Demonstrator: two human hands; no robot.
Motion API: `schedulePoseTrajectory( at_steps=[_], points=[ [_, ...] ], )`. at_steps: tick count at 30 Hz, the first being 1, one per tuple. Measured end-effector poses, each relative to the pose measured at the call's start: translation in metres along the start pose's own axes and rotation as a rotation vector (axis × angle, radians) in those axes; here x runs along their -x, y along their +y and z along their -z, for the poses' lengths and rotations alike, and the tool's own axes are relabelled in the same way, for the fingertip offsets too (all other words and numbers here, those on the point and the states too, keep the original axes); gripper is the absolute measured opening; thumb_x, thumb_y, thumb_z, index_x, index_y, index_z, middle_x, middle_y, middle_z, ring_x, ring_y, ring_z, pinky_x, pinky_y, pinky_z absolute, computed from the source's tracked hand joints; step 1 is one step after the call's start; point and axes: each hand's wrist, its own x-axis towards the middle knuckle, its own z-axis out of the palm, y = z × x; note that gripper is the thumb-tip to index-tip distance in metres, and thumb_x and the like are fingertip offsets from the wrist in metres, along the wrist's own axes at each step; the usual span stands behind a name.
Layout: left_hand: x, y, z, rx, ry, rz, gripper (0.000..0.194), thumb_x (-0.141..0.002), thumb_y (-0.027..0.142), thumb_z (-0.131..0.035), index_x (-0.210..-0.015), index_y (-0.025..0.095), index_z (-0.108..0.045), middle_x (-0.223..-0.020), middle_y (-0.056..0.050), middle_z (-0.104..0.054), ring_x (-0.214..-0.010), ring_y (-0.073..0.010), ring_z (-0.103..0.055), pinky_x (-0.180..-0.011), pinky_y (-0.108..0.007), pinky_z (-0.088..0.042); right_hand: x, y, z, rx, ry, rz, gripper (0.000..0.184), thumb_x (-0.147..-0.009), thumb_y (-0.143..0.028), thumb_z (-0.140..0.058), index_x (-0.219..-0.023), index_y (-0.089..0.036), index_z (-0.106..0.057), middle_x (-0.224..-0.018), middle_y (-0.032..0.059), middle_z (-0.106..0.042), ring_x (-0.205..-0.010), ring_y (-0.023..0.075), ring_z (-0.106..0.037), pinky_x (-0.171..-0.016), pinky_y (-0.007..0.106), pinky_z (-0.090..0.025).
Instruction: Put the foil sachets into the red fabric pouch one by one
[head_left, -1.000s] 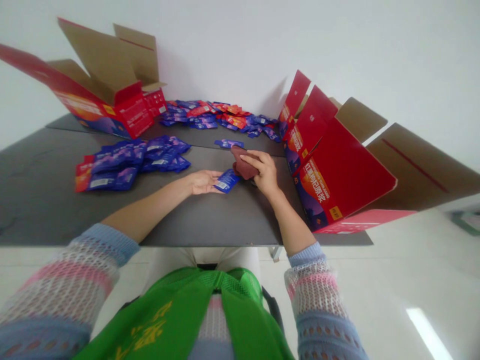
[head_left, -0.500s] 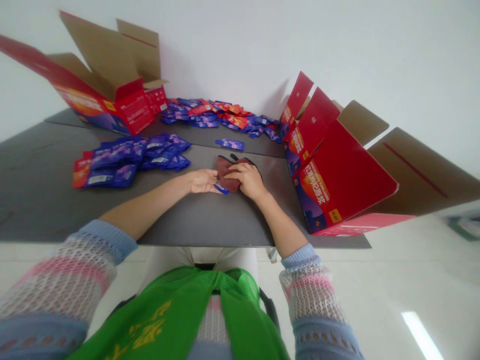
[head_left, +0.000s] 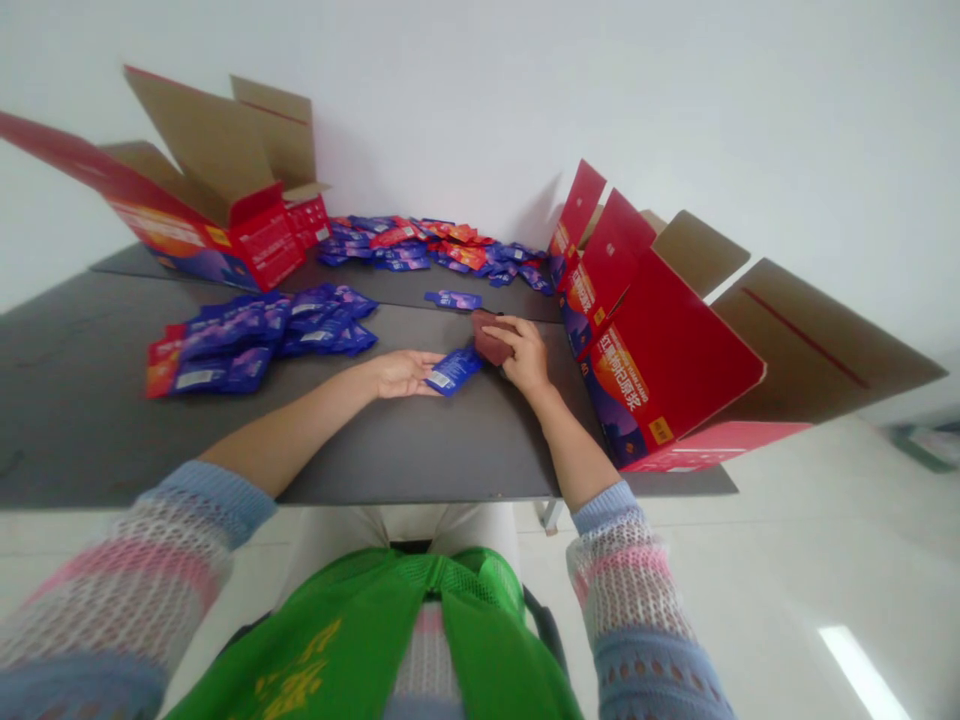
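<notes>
My left hand (head_left: 401,372) rests on the dark table (head_left: 420,440), its fingertips pinning the near end of a blue sachet (head_left: 453,369) that lies flat. My right hand (head_left: 525,354) is closed on a dark red cloth (head_left: 489,338) just right of the sachet's far end. One loose blue sachet (head_left: 453,298) lies a little farther back.
A heap of blue and red sachets (head_left: 255,335) lies at the left, a longer spread (head_left: 435,245) along the back wall. Open red cartons stand at the back left (head_left: 225,215) and at the right (head_left: 660,350). A green bag (head_left: 375,640) sits on my lap.
My right hand swept the cloth left over the sachet, then drew it back to the right, uncovering the sachet. My left hand stayed on the sachet.
</notes>
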Motion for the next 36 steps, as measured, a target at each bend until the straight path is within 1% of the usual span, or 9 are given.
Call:
schedulePoseTrajectory(
  at_steps=[3,8,12,16,20,24,30,34,36],
  points=[
    [0.002,0.003,-0.003,-0.005,0.002,0.03,0.043,-0.075,-0.007,-0.067,-0.115,0.009,-0.067,-0.102,-0.016,-0.077,-0.093,-0.0248,-0.075,-0.094,-0.044,-0.056,0.002,-0.019,0.0,0.012,-0.01,0.078,0.05,-0.09,-0.011,-0.049,-0.129,-0.035,-0.07,-0.145,0.0011,-0.057,-0.137,0.0245,-0.045,-0.115,0.047,-0.037],
    [0.004,0.004,-0.017,-0.045,0.088,0.019,0.042,-0.077,-0.008,-0.059,-0.114,0.009,-0.068,-0.095,-0.015,-0.078,-0.088,-0.023,-0.076,-0.091,-0.04,-0.059,0.007,-0.051,-0.008,0.052,-0.224,0.267,0.043,-0.096,-0.018,-0.052,-0.129,-0.039,-0.069,-0.147,-0.0018,-0.057,-0.14,0.0231,-0.043,-0.117,0.045,-0.033],
    [0.003,0.001,-0.025,-0.047,0.147,-0.049,0.038,-0.079,-0.007,-0.055,-0.107,0.012,-0.071,-0.094,-0.013,-0.078,-0.077,-0.0196,-0.076,-0.079,-0.033,-0.062,0.008,-0.066,-0.015,0.089,-0.345,0.327,0.041,-0.1,-0.022,-0.05,-0.133,-0.042,-0.066,-0.15,-0.0037,-0.055,-0.142,0.0224,-0.039,-0.117,0.045,-0.03],
    [0.004,0.002,-0.021,-0.056,0.147,0.002,0.046,-0.075,-0.013,-0.054,-0.112,0.01,-0.069,-0.097,-0.015,-0.078,-0.088,-0.0238,-0.077,-0.09,-0.041,-0.06,0.003,-0.064,-0.017,0.131,-0.378,0.266,0.045,-0.098,-0.015,-0.05,-0.131,-0.04,-0.068,-0.146,-0.0016,-0.059,-0.138,0.024,-0.043,-0.111,0.044,-0.036],
    [0.004,0.002,-0.012,-0.034,0.092,0.018,0.035,-0.08,-0.008,-0.061,-0.111,0.006,-0.067,-0.099,-0.018,-0.077,-0.092,-0.0243,-0.076,-0.1,-0.045,-0.054,-0.002,-0.052,-0.013,0.165,-0.386,0.131,0.05,-0.095,-0.01,-0.049,-0.132,-0.038,-0.067,-0.144,-0.0003,-0.06,-0.133,0.0253,-0.047,-0.105,0.044,-0.041],
    [0.002,0.002,-0.005,-0.016,0.055,0.031,0.033,-0.079,-0.005,-0.066,-0.109,0.006,-0.067,-0.1,-0.017,-0.077,-0.093,-0.0243,-0.075,-0.101,-0.046,-0.053,-0.003,-0.04,-0.004,0.191,-0.367,0.015,0.051,-0.095,-0.009,-0.047,-0.133,-0.036,-0.067,-0.141,0.0014,-0.062,-0.129,0.0254,-0.05,-0.104,0.044,-0.043],
    [0.003,0.001,-0.016,-0.082,0.105,-0.016,0.023,-0.08,0.001,-0.067,-0.101,0.009,-0.071,-0.095,-0.013,-0.077,-0.087,-0.021,-0.074,-0.093,-0.04,-0.057,0.006,-0.051,-0.008,-0.12,-0.169,0.196,0.053,-0.095,-0.01,-0.048,-0.141,-0.034,-0.06,-0.146,0.0007,-0.057,-0.134,0.0199,-0.048,-0.112,0.039,-0.039],
    [0.0,0.0,-0.022,-0.109,0.203,-0.064,0.013,-0.091,0.012,-0.061,-0.099,0.012,-0.072,-0.09,-0.011,-0.077,-0.074,-0.0172,-0.073,-0.074,-0.031,-0.061,0.008,-0.064,-0.019,-0.163,-0.324,0.286,0.063,-0.092,-0.006,-0.046,-0.147,-0.035,-0.052,-0.145,-0.0001,-0.059,-0.135,0.0196,-0.048,-0.11,0.037,-0.04],
    [0.0,0.0,-0.022,-0.084,0.212,-0.057,0.016,-0.09,0.008,-0.059,-0.099,0.012,-0.071,-0.09,-0.011,-0.077,-0.073,-0.0172,-0.073,-0.075,-0.032,-0.062,0.006,-0.064,-0.02,-0.1,-0.383,0.26,0.065,-0.09,-0.005,-0.045,-0.148,-0.034,-0.051,-0.146,-0.0004,-0.058,-0.135,0.0206,-0.048,-0.109,0.038,-0.041]
  ],
)
